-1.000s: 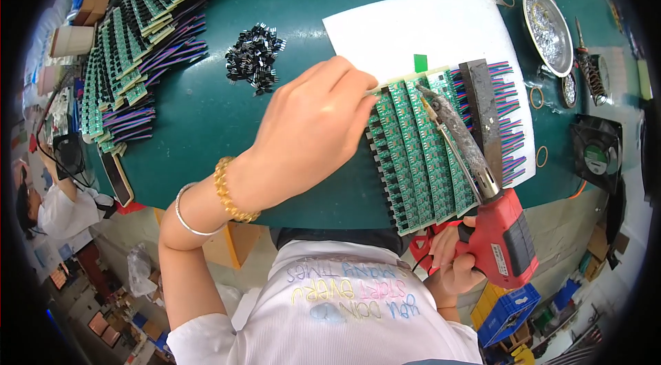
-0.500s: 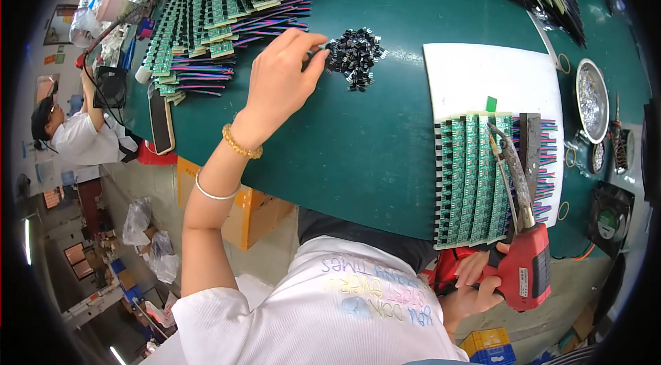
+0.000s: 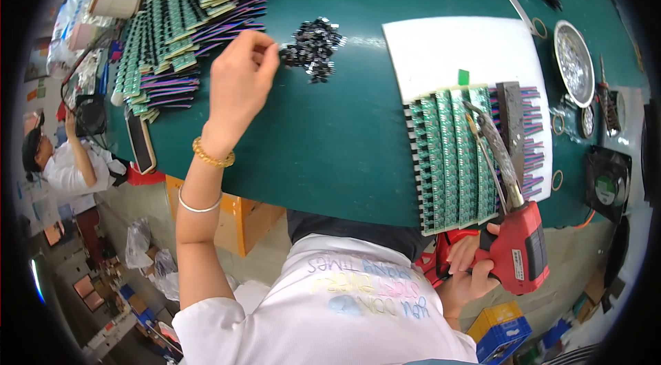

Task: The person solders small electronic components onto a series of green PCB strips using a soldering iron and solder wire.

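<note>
My left hand (image 3: 241,79) is closed in a pinch at the left edge of a pile of small black components (image 3: 315,48) on the green table. Whatever its fingertips hold is too small to make out. In my right hand (image 3: 469,268) is the grip of a red soldering gun (image 3: 521,248). Its long metal tip and a thin feed tube reach up over a row of green circuit board strips (image 3: 447,158). Small black parts line the left edge of these strips. A dark metal bar (image 3: 511,124) lies across their right side, where coloured wires stick out.
A white board (image 3: 461,48) lies under the strips. More wired circuit strips (image 3: 165,27) are stacked at the far left, beside a phone (image 3: 140,141). On the right are a metal bowl (image 3: 573,65) and a small black fan (image 3: 607,186). Another person (image 3: 72,162) sits far left.
The whole view has shifted, moving the table things leftward and slightly up. My left fingers have curled in tighter at the pile's edge. My right hand keeps hold of the soldering gun.
</note>
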`<state>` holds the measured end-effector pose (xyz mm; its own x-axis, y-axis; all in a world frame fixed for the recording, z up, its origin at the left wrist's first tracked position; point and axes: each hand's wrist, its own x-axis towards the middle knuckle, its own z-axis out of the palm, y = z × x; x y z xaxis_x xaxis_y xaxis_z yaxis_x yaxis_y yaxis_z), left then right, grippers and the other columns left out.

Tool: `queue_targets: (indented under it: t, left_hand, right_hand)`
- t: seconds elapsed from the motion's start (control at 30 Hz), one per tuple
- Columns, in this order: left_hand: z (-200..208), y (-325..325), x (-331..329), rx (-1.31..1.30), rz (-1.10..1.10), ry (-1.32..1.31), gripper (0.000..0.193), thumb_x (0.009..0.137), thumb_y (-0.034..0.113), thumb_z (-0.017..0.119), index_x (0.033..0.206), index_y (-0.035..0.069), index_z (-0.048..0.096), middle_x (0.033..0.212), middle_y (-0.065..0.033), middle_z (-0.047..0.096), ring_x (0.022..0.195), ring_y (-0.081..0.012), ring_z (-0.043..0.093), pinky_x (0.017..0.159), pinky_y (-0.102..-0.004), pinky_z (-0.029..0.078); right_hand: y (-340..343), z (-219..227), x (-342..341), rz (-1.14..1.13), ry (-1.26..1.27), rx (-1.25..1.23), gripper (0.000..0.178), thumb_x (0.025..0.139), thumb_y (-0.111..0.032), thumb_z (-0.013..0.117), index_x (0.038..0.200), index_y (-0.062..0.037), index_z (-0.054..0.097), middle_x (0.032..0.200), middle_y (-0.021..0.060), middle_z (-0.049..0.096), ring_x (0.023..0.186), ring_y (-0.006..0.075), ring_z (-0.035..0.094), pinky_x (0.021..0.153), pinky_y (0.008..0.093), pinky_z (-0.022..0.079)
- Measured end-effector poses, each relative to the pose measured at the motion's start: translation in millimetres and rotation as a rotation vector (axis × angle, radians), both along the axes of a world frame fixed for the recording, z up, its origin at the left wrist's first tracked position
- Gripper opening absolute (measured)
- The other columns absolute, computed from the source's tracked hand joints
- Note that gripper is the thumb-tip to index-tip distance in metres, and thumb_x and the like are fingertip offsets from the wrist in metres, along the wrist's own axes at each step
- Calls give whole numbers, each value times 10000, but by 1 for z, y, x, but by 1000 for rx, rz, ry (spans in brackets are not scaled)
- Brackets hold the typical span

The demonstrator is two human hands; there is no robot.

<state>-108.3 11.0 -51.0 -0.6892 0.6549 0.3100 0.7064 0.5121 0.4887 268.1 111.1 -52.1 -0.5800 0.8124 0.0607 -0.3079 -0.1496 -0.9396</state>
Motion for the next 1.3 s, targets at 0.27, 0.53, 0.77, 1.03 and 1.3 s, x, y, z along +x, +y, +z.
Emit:
queue_targets:
  t: [0.27,0.53,0.77,1.03,1.3]
  left_hand:
    - [45,16,125,224,-607,-336,120,776,-49,663,890,-13,680,842,-118,660,744,-261,647,666,-334,538]
    - [36,27,190,354,-768,-746,162,772,-68,650,924,-29,611,849,-129,597,727,-274,626,614,-347,515]
    - [39,28,184,253,-730,-1089,65,849,2,677,904,3,642,821,-105,630,703,-263,634,612,-348,509]
    - [32,32,190,353,-757,-869,84,837,16,699,896,-9,643,819,-107,617,695,-262,619,603,-343,507]
    - [25,34,180,339,-960,-462,277,705,0,709,967,-75,661,916,-172,648,751,-291,657,651,-357,570]
  right_hand:
    - [-3,18,-15,-127,-330,28,502,877,-74,539,1318,96,371,630,104,550,433,126,440,482,272,434]
    - [-12,23,-19,-154,-417,-36,645,802,-62,706,1347,39,377,693,115,585,467,114,475,442,217,381]
    - [-8,32,-24,-123,-380,-139,615,803,-76,717,1325,22,406,669,88,561,461,105,461,444,210,361]
    - [2,16,-6,46,-542,237,593,806,31,639,1343,2,388,730,84,555,490,92,457,441,213,366]
    - [0,21,-11,-39,-537,71,598,793,70,587,1349,-1,380,716,82,542,480,93,453,415,213,354]
